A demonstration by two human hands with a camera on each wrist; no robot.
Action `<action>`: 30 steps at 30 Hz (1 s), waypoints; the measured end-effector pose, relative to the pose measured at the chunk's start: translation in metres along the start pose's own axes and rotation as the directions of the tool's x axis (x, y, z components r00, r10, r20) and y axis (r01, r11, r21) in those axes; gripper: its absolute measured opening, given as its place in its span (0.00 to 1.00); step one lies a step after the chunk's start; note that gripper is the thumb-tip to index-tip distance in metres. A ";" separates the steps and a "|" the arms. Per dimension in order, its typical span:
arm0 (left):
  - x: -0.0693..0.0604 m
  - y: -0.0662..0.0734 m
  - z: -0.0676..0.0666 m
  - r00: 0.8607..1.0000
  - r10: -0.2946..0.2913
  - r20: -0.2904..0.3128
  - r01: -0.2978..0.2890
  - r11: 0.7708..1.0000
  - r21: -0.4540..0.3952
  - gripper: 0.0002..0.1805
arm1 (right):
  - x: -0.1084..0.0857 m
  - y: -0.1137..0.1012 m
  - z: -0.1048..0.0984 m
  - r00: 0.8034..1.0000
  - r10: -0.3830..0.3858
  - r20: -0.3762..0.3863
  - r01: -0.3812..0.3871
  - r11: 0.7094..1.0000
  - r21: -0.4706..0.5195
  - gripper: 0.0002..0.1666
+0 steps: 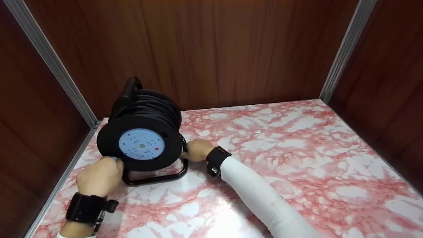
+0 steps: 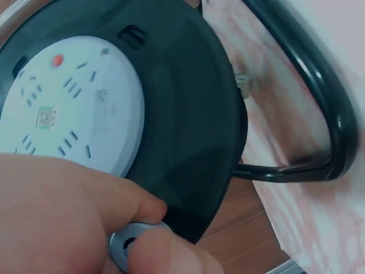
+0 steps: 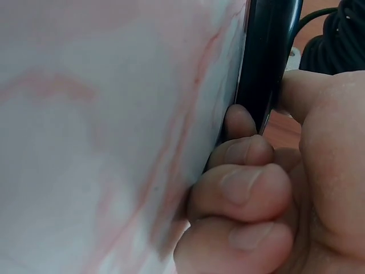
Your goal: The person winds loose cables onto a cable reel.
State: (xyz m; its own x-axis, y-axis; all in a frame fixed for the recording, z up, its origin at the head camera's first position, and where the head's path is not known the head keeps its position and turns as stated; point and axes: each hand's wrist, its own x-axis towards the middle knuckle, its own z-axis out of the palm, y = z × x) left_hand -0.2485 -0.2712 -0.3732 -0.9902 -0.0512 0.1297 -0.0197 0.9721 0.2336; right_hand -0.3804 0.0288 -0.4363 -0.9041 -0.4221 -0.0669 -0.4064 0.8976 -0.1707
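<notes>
A black cable reel [image 1: 173,140] with dark cable [image 1: 150,107] wound on its drum stands at the left of the table. Its front disc carries a pale blue socket panel [image 1: 142,144] with a red button. My left hand [image 1: 100,177] is at the disc's lower left edge, and the left wrist view shows its fingers curled round a small grey knob [image 2: 118,250], mostly covered by them. On the reel's right side my right hand [image 1: 199,150] grips the black tubular frame [image 3: 267,51] close to the tabletop, its thumb and fingers on either side of the tube.
The table [image 1: 297,148] has a red and white marbled top. Brown wood-look panels [image 1: 231,53] rise at the back and both sides, with metal posts [image 1: 347,49] at the corners. The reel's carrying handle [image 1: 132,86] points up towards the back panel.
</notes>
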 end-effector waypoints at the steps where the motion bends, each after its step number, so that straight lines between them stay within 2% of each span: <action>1: 0.000 -0.001 -0.001 1.000 0.000 -0.009 0.000 1.000 -0.005 0.30 | 0.000 0.000 0.000 1.000 -0.002 0.000 0.002 1.000 -0.001 0.29; 9: 0.001 -0.006 -0.015 0.999 -0.029 -0.016 0.028 0.997 -0.070 0.33 | 0.003 0.002 0.003 1.000 -0.017 -0.009 0.017 1.000 -0.006 0.29; 11: 0.001 -0.006 -0.019 0.998 -0.046 -0.047 0.041 0.994 -0.097 0.34 | 0.003 0.002 0.003 1.000 -0.020 -0.016 0.019 1.000 -0.010 0.29; 13: 0.001 -0.003 -0.022 0.992 -0.068 -0.110 0.053 0.990 -0.131 0.35 | 0.003 0.002 0.003 1.000 -0.016 -0.019 0.016 1.000 -0.013 0.30; 15: 0.002 0.003 -0.024 0.973 -0.089 -0.211 0.053 0.984 -0.170 0.35 | 0.003 0.002 0.003 1.000 -0.012 -0.019 0.012 1.000 -0.017 0.30; 18: 0.004 0.014 -0.025 0.927 -0.128 -0.354 0.038 0.967 -0.250 0.34 | 0.003 0.001 0.003 1.000 -0.007 -0.016 0.007 1.000 -0.023 0.30; 20: 0.006 0.022 -0.026 0.897 -0.148 -0.416 0.018 0.954 -0.300 0.33 | 0.003 0.000 0.002 1.000 -0.005 -0.014 0.005 1.000 -0.025 0.31; 22: 0.009 0.030 -0.026 0.874 -0.160 -0.459 -0.008 0.939 -0.343 0.33 | 0.002 0.000 0.002 1.000 -0.005 -0.014 0.005 1.000 -0.027 0.31; 26: 0.013 0.048 -0.026 0.842 -0.168 -0.512 -0.055 0.918 -0.392 0.33 | 0.002 -0.001 0.002 1.000 -0.014 -0.017 0.014 0.999 -0.030 0.32; 30: 0.015 0.064 -0.027 0.833 -0.156 -0.531 -0.090 0.909 -0.408 0.32 | 0.001 0.000 0.002 1.000 -0.020 -0.021 0.019 0.999 -0.034 0.32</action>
State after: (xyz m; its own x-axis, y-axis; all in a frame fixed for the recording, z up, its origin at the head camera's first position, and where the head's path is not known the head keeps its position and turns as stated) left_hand -0.2612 -0.2158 -0.3306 -0.7480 -0.3163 0.5835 0.1273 0.7945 0.5938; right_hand -0.3815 0.0279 -0.4378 -0.8983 -0.4373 -0.0426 -0.4282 0.8930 -0.1384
